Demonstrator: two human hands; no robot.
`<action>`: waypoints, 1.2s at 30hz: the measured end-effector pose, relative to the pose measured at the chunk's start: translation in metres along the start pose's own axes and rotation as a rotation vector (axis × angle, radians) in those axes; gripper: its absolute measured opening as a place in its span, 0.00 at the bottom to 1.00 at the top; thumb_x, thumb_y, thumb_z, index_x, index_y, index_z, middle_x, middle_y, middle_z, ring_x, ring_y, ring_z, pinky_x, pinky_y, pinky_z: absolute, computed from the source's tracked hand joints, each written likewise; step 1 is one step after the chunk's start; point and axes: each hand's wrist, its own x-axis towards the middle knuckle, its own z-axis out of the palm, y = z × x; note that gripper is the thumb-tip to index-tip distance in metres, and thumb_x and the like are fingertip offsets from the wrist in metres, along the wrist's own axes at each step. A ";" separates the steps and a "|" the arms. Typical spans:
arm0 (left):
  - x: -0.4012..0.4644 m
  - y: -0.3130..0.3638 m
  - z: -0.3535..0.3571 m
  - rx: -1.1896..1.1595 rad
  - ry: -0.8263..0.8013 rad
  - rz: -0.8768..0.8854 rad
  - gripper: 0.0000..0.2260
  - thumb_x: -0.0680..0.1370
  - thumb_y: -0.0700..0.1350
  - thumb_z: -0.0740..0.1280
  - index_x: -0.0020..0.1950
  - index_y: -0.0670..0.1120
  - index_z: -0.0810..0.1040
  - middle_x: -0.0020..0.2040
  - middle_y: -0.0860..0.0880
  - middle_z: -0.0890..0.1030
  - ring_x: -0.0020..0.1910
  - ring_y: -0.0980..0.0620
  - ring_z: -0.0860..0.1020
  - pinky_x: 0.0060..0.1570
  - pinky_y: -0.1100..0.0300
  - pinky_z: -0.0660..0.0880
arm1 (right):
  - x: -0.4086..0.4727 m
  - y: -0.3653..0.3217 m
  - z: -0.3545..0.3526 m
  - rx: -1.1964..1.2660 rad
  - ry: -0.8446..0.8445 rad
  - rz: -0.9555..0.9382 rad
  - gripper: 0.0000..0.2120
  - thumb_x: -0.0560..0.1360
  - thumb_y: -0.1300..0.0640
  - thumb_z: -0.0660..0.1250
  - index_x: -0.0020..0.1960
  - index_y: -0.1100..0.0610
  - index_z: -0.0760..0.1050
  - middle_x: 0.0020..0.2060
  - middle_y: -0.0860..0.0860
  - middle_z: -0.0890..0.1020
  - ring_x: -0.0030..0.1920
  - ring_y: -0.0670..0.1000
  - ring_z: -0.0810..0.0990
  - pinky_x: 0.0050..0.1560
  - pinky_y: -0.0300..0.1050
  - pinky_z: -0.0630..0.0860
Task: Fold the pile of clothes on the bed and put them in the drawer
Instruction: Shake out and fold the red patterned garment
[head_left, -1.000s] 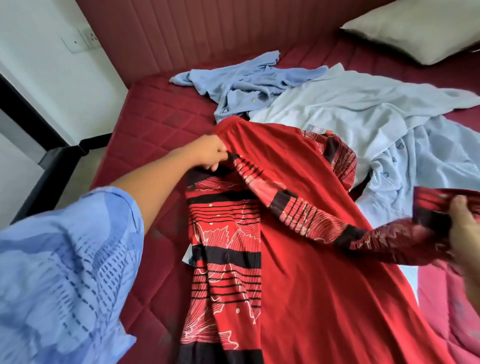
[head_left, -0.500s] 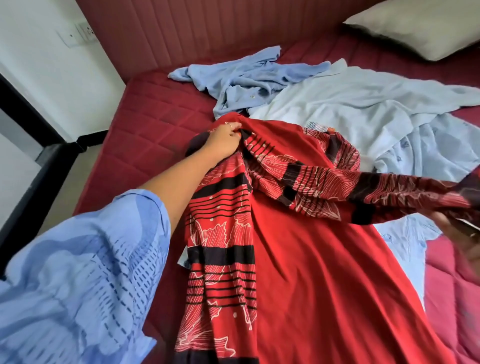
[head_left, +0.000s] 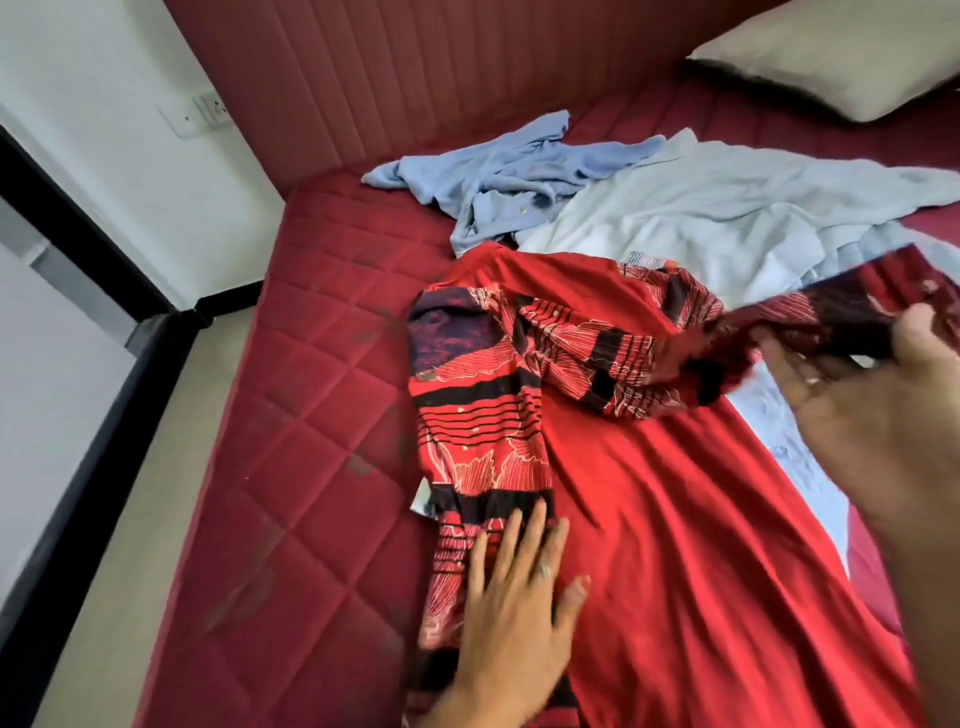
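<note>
Our left hand (head_left: 511, 597) presses flat, fingers straight, on the red dress (head_left: 675, 519) near the bed's (head_left: 311, 467) left edge; our right hand (head_left: 872, 415) grips its patterned sleeve (head_left: 623, 358).

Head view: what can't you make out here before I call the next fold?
- Right hand: blurred, cut by the right edge; grip on the patterned sleeve unclear.
- Red garment: hem cut by the bottom edge.
- White garment: partly hidden under the red garment.
- Drawer: out of view.
- Left hand: flat on the fabric, clear.
</note>
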 end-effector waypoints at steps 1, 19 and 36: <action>-0.013 0.000 0.003 0.002 0.000 0.010 0.24 0.81 0.61 0.46 0.71 0.54 0.69 0.73 0.54 0.68 0.72 0.54 0.65 0.70 0.54 0.54 | -0.007 0.000 0.012 0.042 -0.048 -0.022 0.23 0.74 0.45 0.59 0.58 0.60 0.76 0.63 0.57 0.77 0.61 0.55 0.79 0.59 0.48 0.77; -0.172 -0.017 -0.060 -0.572 0.142 -0.735 0.09 0.74 0.46 0.70 0.52 0.44 0.77 0.50 0.41 0.78 0.55 0.37 0.77 0.53 0.48 0.70 | -0.248 0.055 0.008 -1.561 -1.225 0.216 0.14 0.78 0.46 0.64 0.61 0.48 0.75 0.47 0.37 0.78 0.48 0.33 0.75 0.51 0.27 0.69; -0.168 -0.024 -0.077 -0.835 -0.181 -0.893 0.21 0.74 0.59 0.67 0.45 0.40 0.79 0.46 0.45 0.81 0.50 0.45 0.79 0.49 0.53 0.74 | -0.161 0.018 -0.114 -1.955 0.299 0.485 0.44 0.66 0.47 0.74 0.72 0.64 0.56 0.68 0.65 0.68 0.66 0.64 0.71 0.66 0.61 0.68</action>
